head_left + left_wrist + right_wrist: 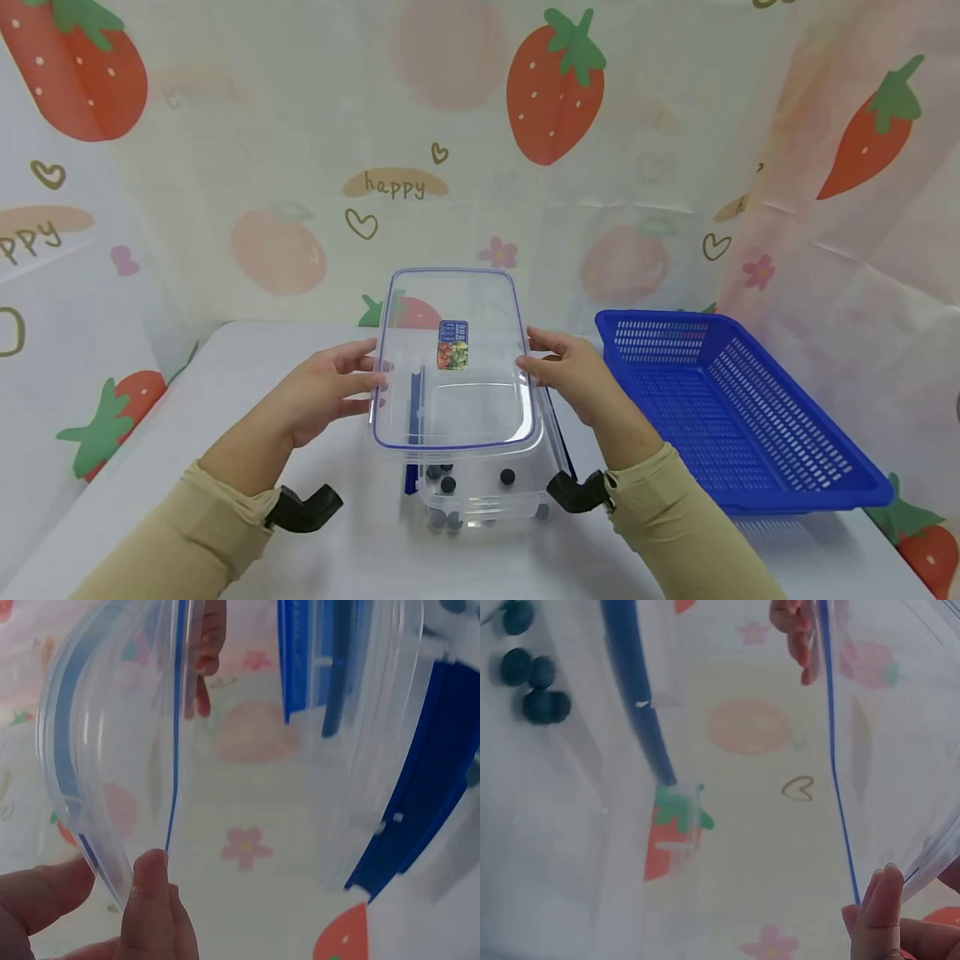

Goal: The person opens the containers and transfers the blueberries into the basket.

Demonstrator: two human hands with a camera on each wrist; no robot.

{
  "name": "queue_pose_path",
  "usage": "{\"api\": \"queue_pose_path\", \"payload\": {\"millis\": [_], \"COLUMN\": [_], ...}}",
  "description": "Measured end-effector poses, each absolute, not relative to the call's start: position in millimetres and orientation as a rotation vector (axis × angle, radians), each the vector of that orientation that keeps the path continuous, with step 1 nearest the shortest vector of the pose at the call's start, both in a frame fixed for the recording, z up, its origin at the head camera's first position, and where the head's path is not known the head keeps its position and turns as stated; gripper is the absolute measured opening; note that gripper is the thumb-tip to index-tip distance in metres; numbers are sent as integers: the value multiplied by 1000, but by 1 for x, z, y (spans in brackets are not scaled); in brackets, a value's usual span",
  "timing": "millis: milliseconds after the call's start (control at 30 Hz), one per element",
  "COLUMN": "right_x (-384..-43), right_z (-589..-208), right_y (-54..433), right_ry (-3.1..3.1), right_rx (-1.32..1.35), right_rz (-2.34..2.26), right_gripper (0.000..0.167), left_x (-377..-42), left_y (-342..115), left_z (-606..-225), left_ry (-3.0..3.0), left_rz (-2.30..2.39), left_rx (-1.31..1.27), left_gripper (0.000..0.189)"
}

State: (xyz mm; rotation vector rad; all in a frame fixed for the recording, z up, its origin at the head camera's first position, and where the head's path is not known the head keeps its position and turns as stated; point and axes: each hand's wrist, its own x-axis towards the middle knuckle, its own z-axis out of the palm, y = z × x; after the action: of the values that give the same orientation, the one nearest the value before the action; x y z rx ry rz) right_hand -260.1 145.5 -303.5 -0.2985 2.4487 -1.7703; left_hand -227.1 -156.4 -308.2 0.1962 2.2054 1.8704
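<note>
Both hands grip a clear lid [480,417] with a blue seal line round its rim, one at each long side. The left hand [330,387] pinches its left edge, and the right hand [573,375] pinches the right edge. A label with blue and food print sticks to the lid's middle. Tilted, the lid hangs above a clear plastic box [487,505] and apart from it. Several small dark balls [526,671] lie inside the box. Blue clip flaps [412,787] hang at the box's sides. Through the lid, part of the box shows only faintly.
A blue perforated basket [750,504] stands on the right of the white table [330,550]. Behind and at both sides hangs a cloth [315,125] printed with strawberries, hearts and "happy". Black wrist mounts [303,510] stick out from the sleeves near the box.
</note>
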Motion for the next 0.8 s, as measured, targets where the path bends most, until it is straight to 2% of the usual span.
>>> {"api": "queue_pose_path", "payload": {"millis": [133, 300, 633, 700, 800], "right_x": [-267, -275, -279, -279, -279], "right_z": [-298, -297, -307, -311, -317], "right_y": [131, 103, 47, 36, 20], "right_ry": [2419, 2401, 2323, 2317, 2325], "right_rx": [-266, -272, -325, -335, -329], "right_rz": [-1803, -1826, -1792, -1781, -1759], "right_gripper": [59, 57, 56, 55, 55], "left_x": [-228, -225, -215, -213, -211], "left_y": [-174, -202, -264, -277, -296], "left_z": [-301, -298, -308, -312, -318], "left_ry": [2218, 2244, 2287, 2293, 2256], "left_rz": [1884, 1894, 1799, 1797, 1863], "left_rx": [191, 189, 171, 149, 122], "left_gripper": [62, 69, 71, 67, 48]}}
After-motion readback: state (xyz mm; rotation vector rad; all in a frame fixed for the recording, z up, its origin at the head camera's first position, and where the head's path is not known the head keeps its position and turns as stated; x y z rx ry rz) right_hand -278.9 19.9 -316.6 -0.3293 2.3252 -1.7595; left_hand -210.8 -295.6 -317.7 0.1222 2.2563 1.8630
